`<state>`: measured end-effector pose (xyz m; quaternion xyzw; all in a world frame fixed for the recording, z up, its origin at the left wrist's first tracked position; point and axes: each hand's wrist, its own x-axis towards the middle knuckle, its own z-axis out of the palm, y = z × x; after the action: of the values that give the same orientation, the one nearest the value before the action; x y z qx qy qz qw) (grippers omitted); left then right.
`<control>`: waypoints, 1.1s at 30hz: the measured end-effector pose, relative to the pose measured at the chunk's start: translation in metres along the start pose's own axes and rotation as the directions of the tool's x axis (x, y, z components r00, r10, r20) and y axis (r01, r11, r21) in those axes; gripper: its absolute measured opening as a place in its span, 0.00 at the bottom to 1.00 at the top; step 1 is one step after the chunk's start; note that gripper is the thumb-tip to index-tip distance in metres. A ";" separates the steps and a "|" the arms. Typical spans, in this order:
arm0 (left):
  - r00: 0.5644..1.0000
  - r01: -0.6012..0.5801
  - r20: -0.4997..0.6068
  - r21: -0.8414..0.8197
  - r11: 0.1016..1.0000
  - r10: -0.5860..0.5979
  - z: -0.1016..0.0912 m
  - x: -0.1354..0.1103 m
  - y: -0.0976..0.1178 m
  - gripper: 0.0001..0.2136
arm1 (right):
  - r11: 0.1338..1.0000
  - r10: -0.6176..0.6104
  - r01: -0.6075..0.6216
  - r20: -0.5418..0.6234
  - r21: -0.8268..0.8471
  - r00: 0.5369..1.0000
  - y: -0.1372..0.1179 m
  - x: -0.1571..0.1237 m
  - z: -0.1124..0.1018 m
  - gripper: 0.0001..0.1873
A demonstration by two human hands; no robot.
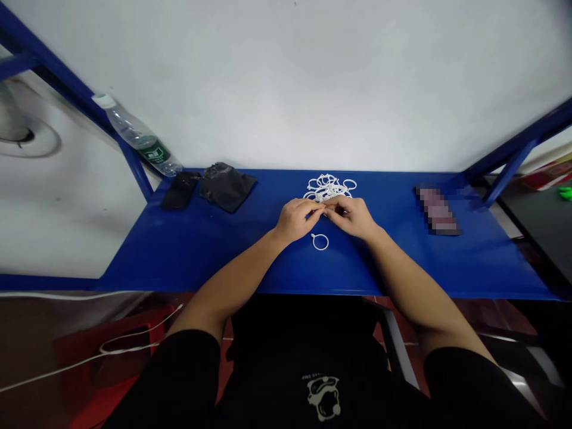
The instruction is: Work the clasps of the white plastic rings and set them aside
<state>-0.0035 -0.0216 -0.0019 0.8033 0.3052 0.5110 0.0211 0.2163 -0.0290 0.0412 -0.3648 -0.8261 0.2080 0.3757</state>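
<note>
Both hands meet over the blue tabletop, fingertips pinched together. My left hand (295, 218) is closed, thumb and index finger touching the fingertips of my right hand (351, 217), which is closed as well. Whatever sits between the fingertips is too small and covered to make out. Just beyond the hands lies a pile of white curtain rings (328, 186), tangled over one another. Nearer to me, below the fingertips, a single white curtain ring (320, 249) with a small eyelet lies flat on the table, apart from the pile.
To the left are a black pouch (227, 186), a dark phone (180, 190) and a plastic bottle (149, 146) leaning by the blue frame. A blurred-out flat object (438, 210) lies on the right of the blue table (179, 253). Below left, a red stool (107, 345) has white cables over it.
</note>
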 end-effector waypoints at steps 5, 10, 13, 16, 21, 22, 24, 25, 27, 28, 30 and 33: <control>0.995 0.015 0.101 0.041 0.999 -0.019 -0.001 0.000 0.002 0.08 | 0.985 0.103 -0.108 0.048 0.135 0.994 0.000 0.000 0.001 0.11; 0.971 0.110 0.218 -0.024 0.994 -0.102 -0.003 0.001 0.006 0.09 | 0.969 0.186 -0.201 0.108 0.143 0.977 0.002 0.002 -0.011 0.14; 0.945 0.136 0.312 -0.093 0.986 -0.100 -0.004 0.002 0.010 0.09 | 0.973 0.229 -0.229 0.000 -0.021 0.974 0.010 0.004 -0.031 0.15; 0.877 0.150 0.475 -0.131 0.980 -0.071 -0.003 0.002 0.014 0.08 | 0.923 0.279 -0.276 -0.028 -0.266 0.960 0.024 0.004 -0.051 0.12; 0.766 0.127 0.643 -0.138 0.982 -0.009 -0.002 0.003 0.018 0.07 | 0.878 0.381 -0.300 0.165 -0.374 0.910 0.041 0.000 -0.062 0.09; 0.764 0.128 0.645 -0.130 0.983 -0.015 -0.002 0.003 0.018 0.07 | 0.887 0.376 -0.288 0.201 -0.362 0.905 0.042 -0.001 -0.060 0.09; 0.773 0.145 0.633 -0.113 0.983 -0.041 -0.003 0.004 0.018 0.05 | 0.901 0.363 -0.263 0.267 -0.345 0.893 0.042 -0.001 -0.054 0.09; 0.776 0.153 0.628 -0.108 0.982 -0.052 -0.004 0.004 0.018 0.04 | 0.903 0.361 -0.254 0.294 -0.346 0.885 0.042 0.000 -0.051 0.09; 0.773 0.157 0.631 -0.106 0.982 -0.056 -0.003 0.003 0.019 0.08 | 0.901 0.366 -0.242 0.331 -0.360 0.870 0.041 0.001 -0.043 0.09; 0.768 0.152 0.639 -0.108 0.982 -0.048 -0.003 0.003 0.020 0.10 | 0.902 0.365 -0.236 0.347 -0.362 0.864 0.040 0.001 -0.040 0.09; 0.753 0.132 0.658 -0.117 0.984 -0.023 -0.002 0.002 0.022 0.10 | 0.912 0.346 -0.215 0.372 -0.350 0.861 0.039 0.002 -0.034 0.09; 0.736 0.103 0.677 -0.135 0.985 0.016 -0.002 0.000 0.024 0.08 | 0.929 0.306 -0.183 0.388 -0.322 0.870 0.037 0.002 -0.028 0.10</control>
<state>0.0064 -0.0410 0.0073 0.9218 0.2527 0.2077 0.2083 0.2539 -0.0016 0.0370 -0.4607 -0.8558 0.2132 0.0997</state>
